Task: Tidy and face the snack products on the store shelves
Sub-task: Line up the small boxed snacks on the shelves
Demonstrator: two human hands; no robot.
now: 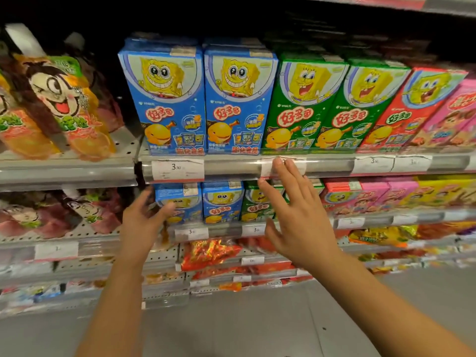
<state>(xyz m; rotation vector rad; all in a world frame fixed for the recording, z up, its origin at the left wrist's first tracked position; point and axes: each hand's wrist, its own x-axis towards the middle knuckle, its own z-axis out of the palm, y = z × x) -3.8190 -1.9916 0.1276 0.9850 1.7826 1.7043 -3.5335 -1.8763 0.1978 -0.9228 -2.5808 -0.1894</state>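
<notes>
Head view: I see my left hand (140,222) at centre frame, grip open, fingers touching a blue snack box (180,202) on the lower shelf (226,229); my right hand (298,215) hovers spread (holding nothing) before the green boxes (257,204).

You face the upper shelf's blue snack boxes (164,99), green snack boxes (304,106) and a red snack box (409,109), each reading "好多鱼". The blue fronts also read "膨化食品". A price tag (177,170) below them reads "3.90".
</notes>
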